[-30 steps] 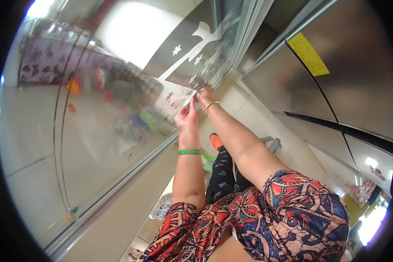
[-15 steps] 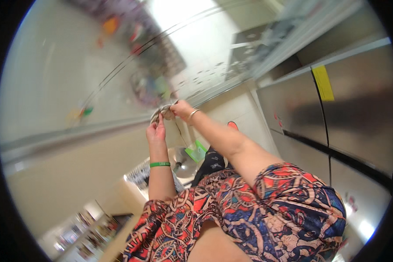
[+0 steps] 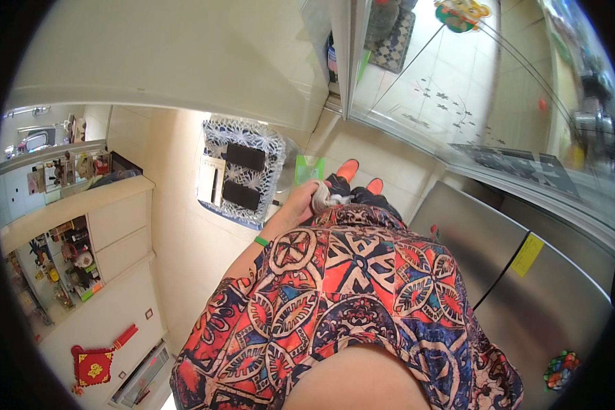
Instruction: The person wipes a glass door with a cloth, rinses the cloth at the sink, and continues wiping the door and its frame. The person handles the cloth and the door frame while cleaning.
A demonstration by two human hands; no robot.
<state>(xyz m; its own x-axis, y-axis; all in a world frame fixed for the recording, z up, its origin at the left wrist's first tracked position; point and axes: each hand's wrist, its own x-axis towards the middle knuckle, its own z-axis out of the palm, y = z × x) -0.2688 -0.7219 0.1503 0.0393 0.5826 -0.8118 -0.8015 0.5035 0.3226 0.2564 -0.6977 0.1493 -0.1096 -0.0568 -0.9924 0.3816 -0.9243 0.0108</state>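
One hand [image 3: 300,205] shows, gripping one bunched grey cloth [image 3: 321,198], with one green wristband [image 3: 261,241] just behind it. Beyond the cloth are two orange shoes [image 3: 348,169], one green bag [image 3: 309,167] and one patterned rug [image 3: 242,171]. One steel fridge [image 3: 526,287] carries one yellow sticker [image 3: 527,255].

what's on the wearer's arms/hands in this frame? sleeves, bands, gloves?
Only the left arm shows clearly: bare forearm, no glove on the left hand, a thin green wristband. The upper arm is covered by a loose patterned top in red, navy and cream medallion print. The right hand is hidden behind the body.
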